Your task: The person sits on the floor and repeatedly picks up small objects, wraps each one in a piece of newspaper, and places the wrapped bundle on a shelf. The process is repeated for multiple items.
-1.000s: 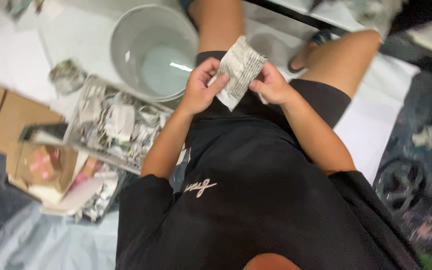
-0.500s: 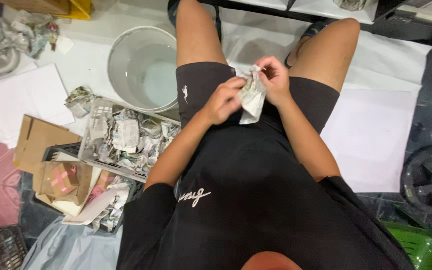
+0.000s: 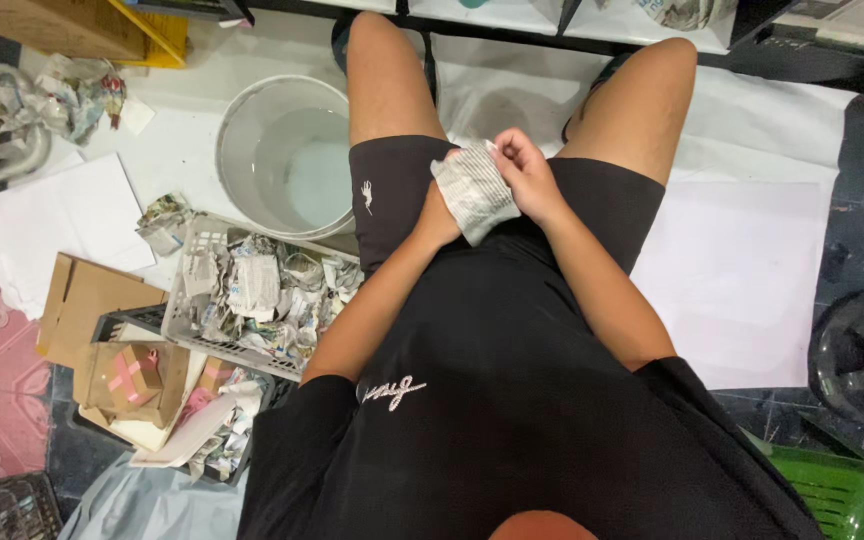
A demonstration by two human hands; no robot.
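I sit in black shorts and a black shirt, looking down at my lap. Both hands hold a folded piece of newspaper (image 3: 474,190) over my thighs. My right hand (image 3: 524,172) pinches its upper right edge with the fingers. My left hand (image 3: 439,212) is mostly hidden behind the paper and supports it from the left and below. The paper is curved and partly folded over the left hand.
A grey bucket (image 3: 242,150) with pale liquid stands on the floor to my left. In front of it a grey plastic basket (image 3: 192,330) holds several crumpled newspaper scraps. Cardboard pieces (image 3: 82,300) and a small box (image 3: 137,372) lie further left. White sheets (image 3: 742,270) cover the floor at right.
The newspaper piece went from spread flat between both hands to folded and curled over my left hand. My view shifted, bringing the bucket and my legs more fully into the picture.
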